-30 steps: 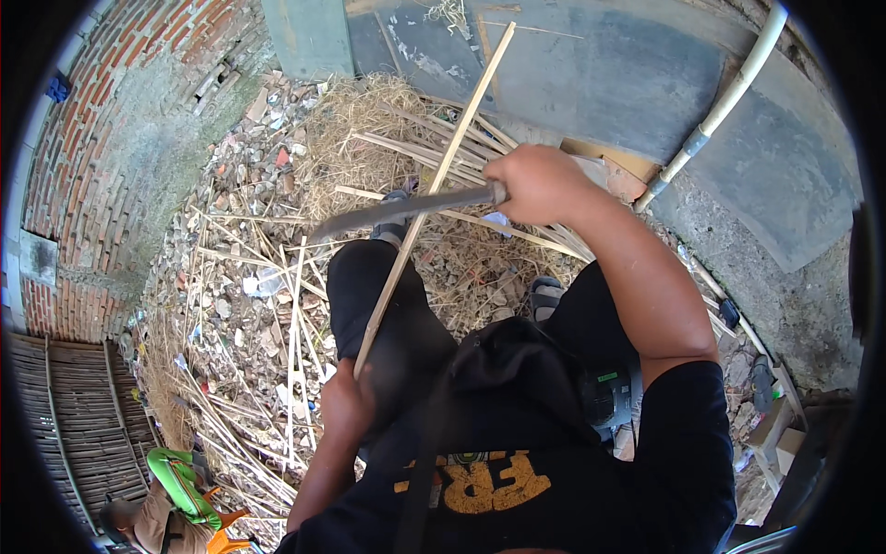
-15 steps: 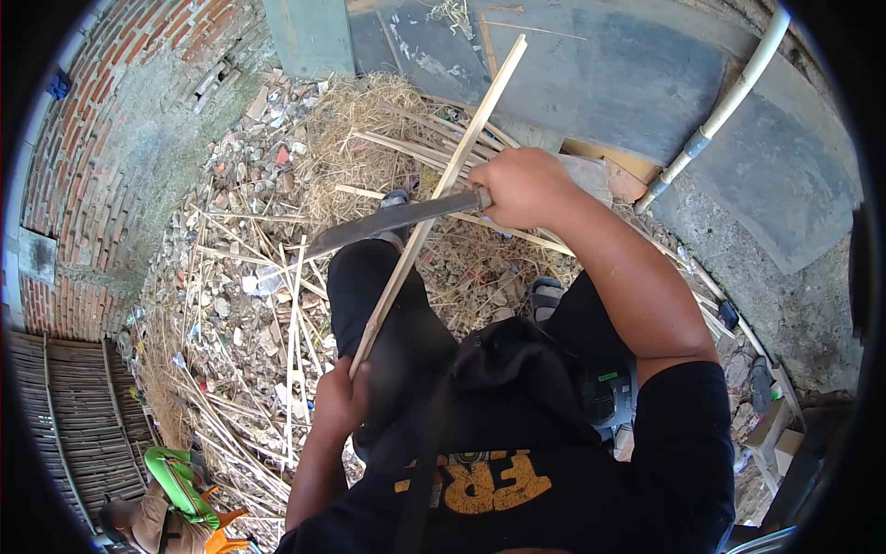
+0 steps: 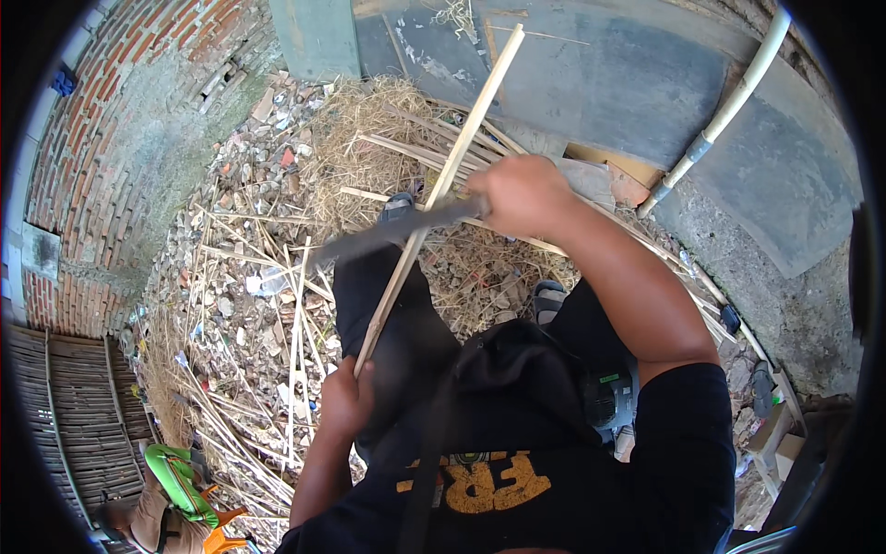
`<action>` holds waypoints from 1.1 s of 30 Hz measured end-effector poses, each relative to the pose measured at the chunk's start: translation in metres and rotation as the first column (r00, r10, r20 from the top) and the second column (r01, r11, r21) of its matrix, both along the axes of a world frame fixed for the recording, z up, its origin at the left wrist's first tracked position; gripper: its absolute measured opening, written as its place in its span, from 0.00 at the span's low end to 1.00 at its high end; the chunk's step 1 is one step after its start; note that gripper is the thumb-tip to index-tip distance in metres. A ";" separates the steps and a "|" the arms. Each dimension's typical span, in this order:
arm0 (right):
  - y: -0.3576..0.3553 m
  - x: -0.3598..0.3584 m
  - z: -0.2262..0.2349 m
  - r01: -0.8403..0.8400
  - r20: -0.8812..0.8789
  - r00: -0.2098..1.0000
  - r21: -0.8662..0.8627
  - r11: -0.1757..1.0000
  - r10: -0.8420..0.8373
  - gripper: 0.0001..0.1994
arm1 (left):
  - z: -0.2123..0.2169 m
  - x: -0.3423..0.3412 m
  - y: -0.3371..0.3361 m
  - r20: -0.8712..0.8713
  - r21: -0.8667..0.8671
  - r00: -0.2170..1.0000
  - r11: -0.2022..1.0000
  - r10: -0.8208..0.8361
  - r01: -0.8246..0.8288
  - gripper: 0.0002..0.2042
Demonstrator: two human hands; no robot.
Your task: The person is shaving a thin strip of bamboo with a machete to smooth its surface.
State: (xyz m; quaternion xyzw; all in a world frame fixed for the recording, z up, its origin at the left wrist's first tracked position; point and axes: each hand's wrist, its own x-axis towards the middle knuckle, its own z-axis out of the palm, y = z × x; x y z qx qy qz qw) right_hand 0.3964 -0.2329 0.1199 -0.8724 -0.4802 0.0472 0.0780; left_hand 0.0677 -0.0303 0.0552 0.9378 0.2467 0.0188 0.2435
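Note:
My left hand (image 3: pixel 348 399) is closed round the lower end of a long pale bamboo strip (image 3: pixel 395 288). The strip slants up and away to the right, over my left leg. My right hand (image 3: pixel 520 196) grips the handle of a machete (image 3: pixel 380 236), most of the handle hidden in the fist. The dark blade points left and crosses over the strip about midway; it is blurred by motion. Whether its edge touches the strip I cannot tell.
Bamboo strips (image 3: pixel 297 342) lie strewn over rubble at left, and more (image 3: pixel 420 152) ahead beside dry shavings (image 3: pixel 369 125). A brick wall (image 3: pixel 101 185) rises at left, grey panels (image 3: pixel 628 74) with a pale pipe (image 3: pixel 729 106) ahead. Another person (image 3: pixel 152 508) sits at lower left.
The blade has blurred and shifted slightly down along the strip. Both hands keep their grips, and the whole view has shifted a little.

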 end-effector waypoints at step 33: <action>-0.017 0.041 -0.018 0.146 -0.207 0.971 0.119 0.982 -0.119 0.11 | -0.006 0.002 -0.006 0.011 0.050 0.999 0.998 0.033 -0.034 0.14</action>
